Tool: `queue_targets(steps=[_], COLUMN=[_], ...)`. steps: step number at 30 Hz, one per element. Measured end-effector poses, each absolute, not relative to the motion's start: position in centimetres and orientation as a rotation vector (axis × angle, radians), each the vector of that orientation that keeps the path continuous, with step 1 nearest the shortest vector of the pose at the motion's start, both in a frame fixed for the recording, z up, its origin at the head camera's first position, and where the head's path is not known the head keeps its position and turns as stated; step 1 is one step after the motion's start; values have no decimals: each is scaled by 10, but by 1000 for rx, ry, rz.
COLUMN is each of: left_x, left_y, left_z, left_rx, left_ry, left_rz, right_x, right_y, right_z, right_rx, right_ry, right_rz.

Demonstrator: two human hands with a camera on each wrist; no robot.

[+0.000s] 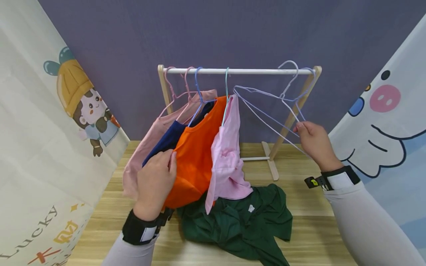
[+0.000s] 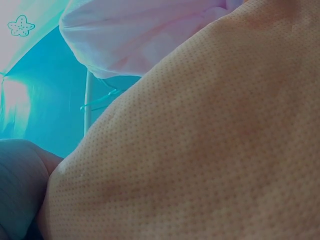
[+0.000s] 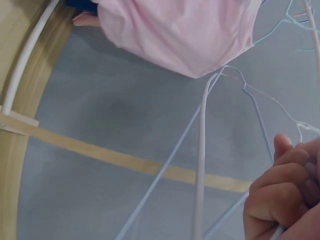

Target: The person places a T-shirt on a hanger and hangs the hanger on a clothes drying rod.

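At the left of the rack, my left hand [image 1: 156,181] grips the near edge of an orange top [image 1: 194,151] on a blue hanger [image 1: 198,87]. The orange fabric [image 2: 200,125] fills most of the left wrist view and hides the fingers. On the right, my right hand [image 1: 314,142] pinches the lower corner of a bare white hanger [image 1: 271,126], its hook at the rail. A bare lilac hanger [image 1: 253,89] hangs just behind it. In the right wrist view, the right hand [image 3: 287,195] has curled fingers beside the white hanger [image 3: 201,160].
A wooden rack with a white rail [image 1: 253,71] stands on the wood-grain table [image 1: 309,229]. A pink garment [image 1: 143,155], a navy one [image 1: 166,138] and a light pink one [image 1: 227,159] on a mint hanger [image 1: 226,85] hang there. A dark green garment [image 1: 233,225] lies crumpled in front.
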State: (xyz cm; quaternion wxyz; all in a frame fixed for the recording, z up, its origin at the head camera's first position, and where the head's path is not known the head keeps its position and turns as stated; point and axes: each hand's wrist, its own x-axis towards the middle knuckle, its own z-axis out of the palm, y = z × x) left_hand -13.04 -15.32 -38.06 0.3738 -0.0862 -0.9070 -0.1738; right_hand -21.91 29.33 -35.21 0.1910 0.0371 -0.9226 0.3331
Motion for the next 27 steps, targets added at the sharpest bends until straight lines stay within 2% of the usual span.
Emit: queue_targets(steps=[9, 19, 27], left_x=[-132, -132, -133], left_y=[-153, -154, -155], left_z=[-382, -383, -382], left_rx=[-223, -221, -225], left_ry=[-2317, -2315, -2324], left_rz=[-444, -437, -446], right_x=[-203, -200, -181], right_y=[278, 265, 262], right_z=[-347, -338, -346], right_rx=[132, 213, 237], right_ry=[-2571, -2557, -2555], right_rz=[981, 991, 1021])
